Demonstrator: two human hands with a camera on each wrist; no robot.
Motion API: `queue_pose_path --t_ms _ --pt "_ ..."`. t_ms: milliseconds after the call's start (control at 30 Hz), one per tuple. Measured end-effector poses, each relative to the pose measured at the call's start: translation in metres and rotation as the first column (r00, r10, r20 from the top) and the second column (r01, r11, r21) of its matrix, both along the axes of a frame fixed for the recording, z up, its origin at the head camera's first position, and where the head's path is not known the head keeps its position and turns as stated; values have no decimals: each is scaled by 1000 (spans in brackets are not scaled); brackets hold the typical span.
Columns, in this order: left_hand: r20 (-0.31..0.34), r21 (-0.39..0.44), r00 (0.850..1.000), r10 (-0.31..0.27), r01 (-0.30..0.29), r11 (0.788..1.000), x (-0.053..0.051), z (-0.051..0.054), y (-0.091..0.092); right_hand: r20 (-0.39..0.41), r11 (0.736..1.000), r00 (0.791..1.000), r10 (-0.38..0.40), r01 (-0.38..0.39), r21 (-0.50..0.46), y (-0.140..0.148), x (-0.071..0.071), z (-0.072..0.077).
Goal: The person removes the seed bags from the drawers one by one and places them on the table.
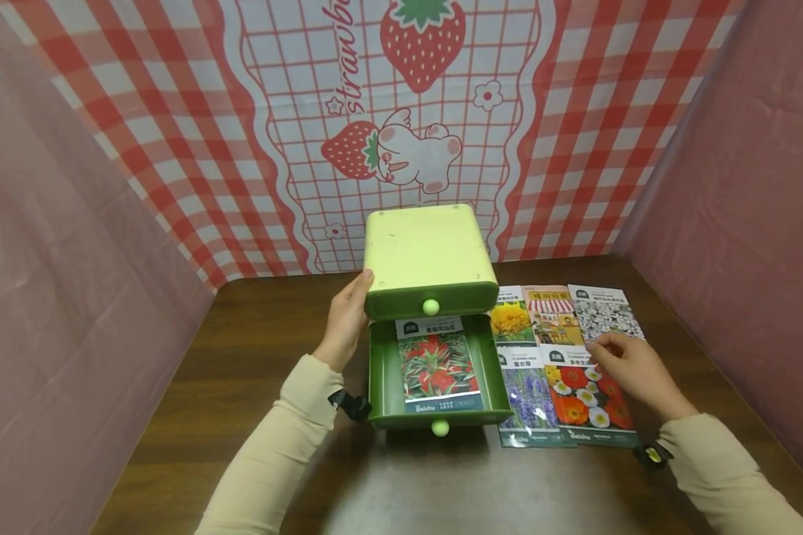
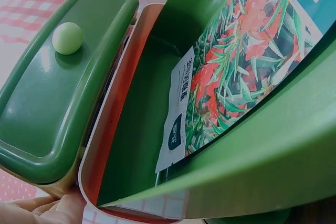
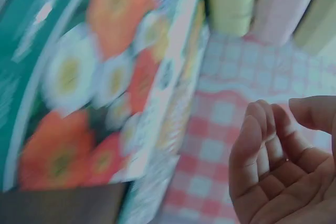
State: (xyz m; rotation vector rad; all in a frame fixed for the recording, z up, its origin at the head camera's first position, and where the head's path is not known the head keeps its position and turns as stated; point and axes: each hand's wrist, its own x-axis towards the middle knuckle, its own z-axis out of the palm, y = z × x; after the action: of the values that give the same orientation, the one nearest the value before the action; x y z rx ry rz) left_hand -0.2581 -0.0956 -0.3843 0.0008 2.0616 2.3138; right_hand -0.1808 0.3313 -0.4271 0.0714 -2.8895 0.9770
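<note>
A small drawer unit with a pale yellow-green top stands mid-table, its lower drawer pulled out and its upper drawer closed. Inside the lower drawer lies a seed packet picturing red flowers. My left hand touches the unit's left side near the upper drawer; in the left wrist view only part of that hand shows. Over the poppy seed packet hovers my right hand, fingers loosely bent. The right wrist view shows a gap between thumb and fingers, with nothing held.
Right of the drawer unit lie more seed packets: lavender, yellow flowers, an awning picture and white blossoms. A strawberry-print checked cloth hangs behind the brown table; pink cloth closes the sides.
</note>
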Motion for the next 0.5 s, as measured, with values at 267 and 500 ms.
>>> queue_pose_path --t_ms 267,500 --pt "10 -20 1000 5 -5 1000 0 1 -1 -87 992 992 94 -101 -78 -52 4 31" --pt "-12 -15 1000 16 -17 1000 2 -1 0 -156 971 960 233 -238 -20 -98 5 46"
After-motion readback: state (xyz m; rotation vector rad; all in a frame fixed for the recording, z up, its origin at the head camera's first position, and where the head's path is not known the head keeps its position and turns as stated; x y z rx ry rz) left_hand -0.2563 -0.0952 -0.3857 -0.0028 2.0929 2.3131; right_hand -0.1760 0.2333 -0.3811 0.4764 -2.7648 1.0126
